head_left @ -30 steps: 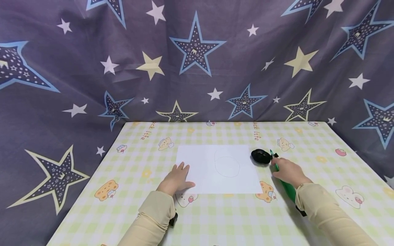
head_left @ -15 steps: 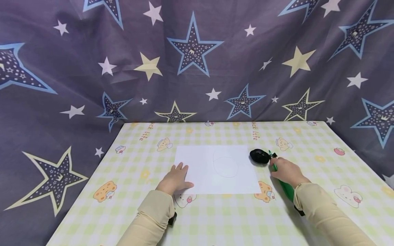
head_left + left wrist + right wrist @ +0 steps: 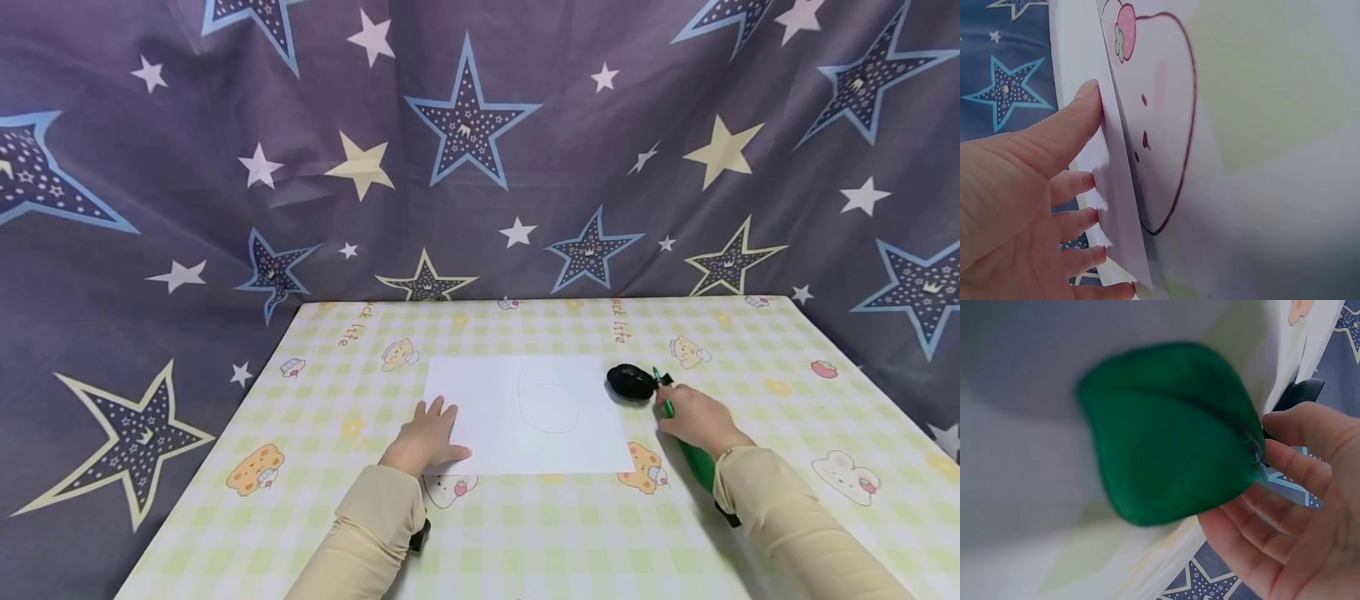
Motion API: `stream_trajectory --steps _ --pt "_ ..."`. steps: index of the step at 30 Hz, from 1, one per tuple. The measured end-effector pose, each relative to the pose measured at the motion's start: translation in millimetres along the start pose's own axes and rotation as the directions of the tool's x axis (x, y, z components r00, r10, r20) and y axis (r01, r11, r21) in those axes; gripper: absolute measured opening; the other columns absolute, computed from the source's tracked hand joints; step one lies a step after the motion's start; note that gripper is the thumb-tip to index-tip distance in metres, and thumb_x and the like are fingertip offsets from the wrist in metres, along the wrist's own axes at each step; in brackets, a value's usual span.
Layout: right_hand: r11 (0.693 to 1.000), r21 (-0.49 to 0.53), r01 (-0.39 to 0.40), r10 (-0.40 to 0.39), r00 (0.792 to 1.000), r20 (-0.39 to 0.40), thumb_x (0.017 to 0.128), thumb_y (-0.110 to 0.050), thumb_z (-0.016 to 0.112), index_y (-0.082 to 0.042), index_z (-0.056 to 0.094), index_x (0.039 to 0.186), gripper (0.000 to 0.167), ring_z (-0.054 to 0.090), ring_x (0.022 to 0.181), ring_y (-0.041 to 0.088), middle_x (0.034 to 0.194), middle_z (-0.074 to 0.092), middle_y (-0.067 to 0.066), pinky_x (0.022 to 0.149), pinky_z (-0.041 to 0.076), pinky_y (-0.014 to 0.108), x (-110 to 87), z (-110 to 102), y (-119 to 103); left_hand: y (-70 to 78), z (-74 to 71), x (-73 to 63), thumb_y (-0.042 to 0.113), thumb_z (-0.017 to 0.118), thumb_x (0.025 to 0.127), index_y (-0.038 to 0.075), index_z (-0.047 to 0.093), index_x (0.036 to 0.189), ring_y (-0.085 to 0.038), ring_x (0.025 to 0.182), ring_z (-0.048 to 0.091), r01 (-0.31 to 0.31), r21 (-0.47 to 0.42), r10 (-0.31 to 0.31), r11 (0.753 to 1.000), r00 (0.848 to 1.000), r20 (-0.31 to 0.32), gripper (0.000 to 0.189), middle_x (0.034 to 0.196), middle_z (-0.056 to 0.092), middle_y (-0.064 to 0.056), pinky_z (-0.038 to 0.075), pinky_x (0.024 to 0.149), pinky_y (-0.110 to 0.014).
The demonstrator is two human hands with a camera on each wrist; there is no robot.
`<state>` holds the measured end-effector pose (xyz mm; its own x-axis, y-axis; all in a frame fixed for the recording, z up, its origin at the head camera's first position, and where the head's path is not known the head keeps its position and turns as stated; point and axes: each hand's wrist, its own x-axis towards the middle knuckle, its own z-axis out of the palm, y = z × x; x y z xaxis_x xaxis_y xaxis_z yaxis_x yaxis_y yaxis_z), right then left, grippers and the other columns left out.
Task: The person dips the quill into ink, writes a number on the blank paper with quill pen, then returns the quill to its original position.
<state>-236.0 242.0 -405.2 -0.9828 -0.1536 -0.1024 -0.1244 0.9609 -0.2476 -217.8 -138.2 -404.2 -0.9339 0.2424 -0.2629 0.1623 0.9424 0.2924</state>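
Note:
A sheet of white paper [image 3: 491, 437] lies on the table, bearing a faint thin looped line. My left hand [image 3: 426, 433] rests on its left end with spread fingers; the left wrist view shows the thumb [image 3: 1075, 115] at the paper's near edge. To the right of the sheet, my right hand [image 3: 701, 419] pinches the narrow neck of a green object [image 3: 1172, 437] with a broad, rounded, leaf-like end. Its slim green tip points away past the fingers, and my wrist partly covers its body. Just left of the tip sits a glossy black oval object [image 3: 630, 382].
The table [image 3: 540, 533] wears a pale green checked cover with cartoon prints. A dark curtain [image 3: 322, 92] with stars hangs behind the far edge and along the sides. A black piece [image 3: 420, 536] is strapped under the left wrist.
The head view has shifted slightly, carrying the scene a little to the left. Both hands, the paper and the green object keep their places on the table.

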Motion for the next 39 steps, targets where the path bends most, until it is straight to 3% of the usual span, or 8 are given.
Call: stream_trajectory --steps 7,15,22,31,39 --pt "1.000 0.011 0.012 -0.012 1.000 -0.019 0.077 -0.015 0.066 -0.004 0.062 0.104 0.029 0.056 0.087 0.032 0.107 0.057 0.023 0.068 0.048 0.050 -1.3 -4 2 1.3 -1.2 1.3 0.037 0.067 0.083 0.000 0.036 0.140 -0.050 0.131 0.007 0.019 -0.012 -0.019 1.000 1.000 0.001 0.074 0.147 0.015 -0.025 0.023 0.100 -0.063" --pt "0.999 0.038 0.023 -0.021 0.998 -0.065 0.080 -0.018 0.064 -0.003 0.061 0.105 0.029 0.055 0.081 0.028 0.106 0.058 0.023 0.063 0.048 0.047 -0.2 -8 0 7.4 -6.8 4.7 0.028 0.068 0.082 -0.008 0.035 0.136 -0.051 0.131 0.006 0.005 -0.026 -0.004 1.000 0.999 0.043 0.073 0.147 0.014 -0.027 0.019 0.100 -0.064" --pt "0.997 0.052 0.058 -0.051 0.992 -0.114 0.082 -0.018 0.062 -0.001 0.060 0.108 0.031 0.057 0.092 0.036 0.106 0.060 0.022 0.070 0.048 0.051 1.4 -14 -3 12.5 -14.9 7.2 0.025 0.067 0.081 -0.009 0.039 0.133 -0.049 0.132 0.006 0.028 -0.002 -0.028 1.000 0.997 0.067 0.068 0.147 0.017 -0.026 0.016 0.102 -0.063" --pt "0.993 0.099 0.058 -0.044 0.989 -0.141 0.089 -0.020 0.058 0.004 0.052 0.121 0.040 0.054 0.099 0.042 0.113 0.056 0.028 0.075 0.046 0.053 12.2 -24 -11 10.0 -33.7 17.7 0.033 0.059 0.090 -0.004 0.035 0.138 -0.048 0.131 0.012 0.036 0.101 -0.038 0.994 0.999 0.017 0.064 0.145 0.022 -0.026 0.020 0.103 -0.059" --pt "0.990 0.122 0.072 -0.052 0.986 -0.156 0.091 -0.024 0.057 0.005 0.049 0.126 0.045 0.053 0.099 0.042 0.116 0.054 0.029 0.075 0.046 0.053 21.3 -35 -21 17.6 -52.6 23.5 0.037 0.055 0.092 0.000 0.026 0.143 -0.047 0.133 0.007 0.049 0.134 -0.045 0.990 0.999 -0.031 0.070 0.147 0.018 -0.024 0.014 0.105 -0.059"
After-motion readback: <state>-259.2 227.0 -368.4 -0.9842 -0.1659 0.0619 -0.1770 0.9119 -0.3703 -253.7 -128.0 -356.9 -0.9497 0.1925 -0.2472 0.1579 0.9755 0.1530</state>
